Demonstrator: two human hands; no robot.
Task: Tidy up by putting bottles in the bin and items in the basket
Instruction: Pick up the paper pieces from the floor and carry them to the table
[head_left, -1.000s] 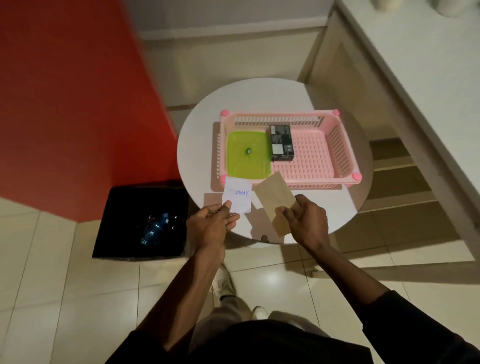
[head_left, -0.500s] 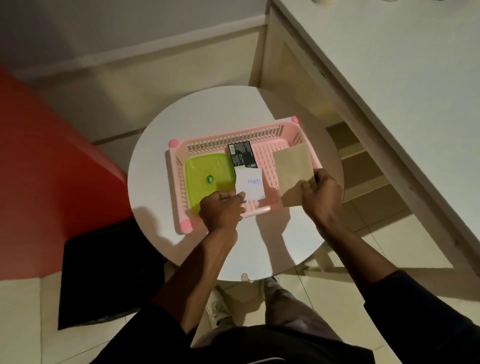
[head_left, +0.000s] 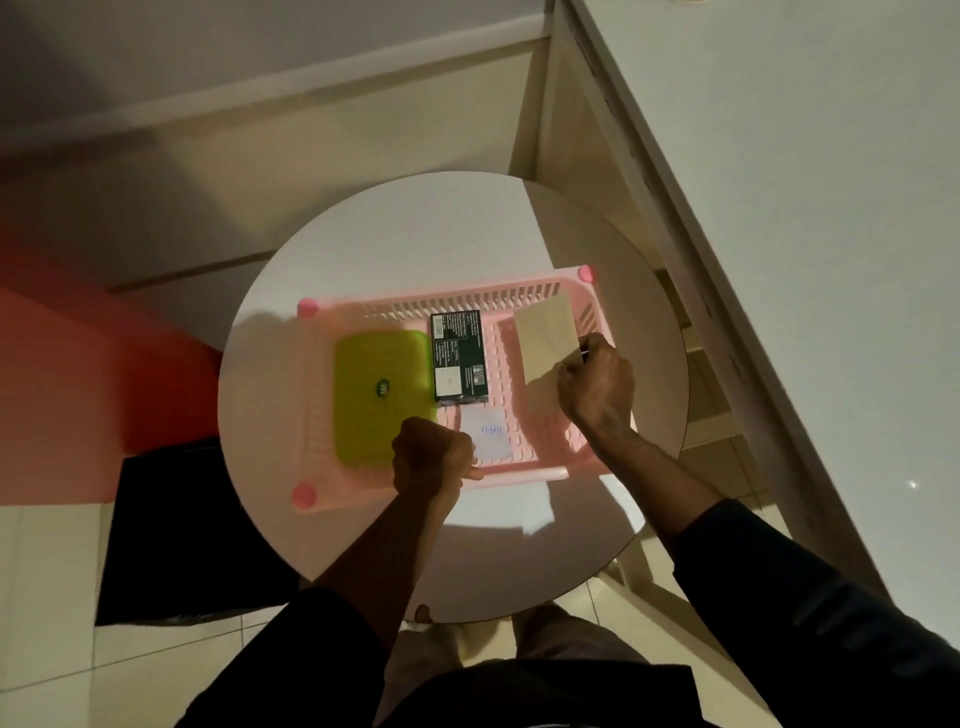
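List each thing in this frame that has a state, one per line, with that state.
pink basket: on the round table, holding four items
green lidded box: closed, flat in the basket's left end
dark box: lying flat, label up
white note: flat in the basket, beside the left hand
tan card: tilted, pinched by the right hand
left hand: curled shut
right hand: gripping the card
black bin: open, on the floor

A pink slotted basket (head_left: 524, 299) lies flat on the round table, long side running nine to three o'clock. Inside, a lime-green flat case (head_left: 382, 395) fills the nine o'clock end, with a dark printed box (head_left: 459, 358) just beside it at centre. A white note (head_left: 491, 434) with blue writing lies at six o'clock of the box, and a tan card (head_left: 545, 332) stands tilted at the three o'clock end.
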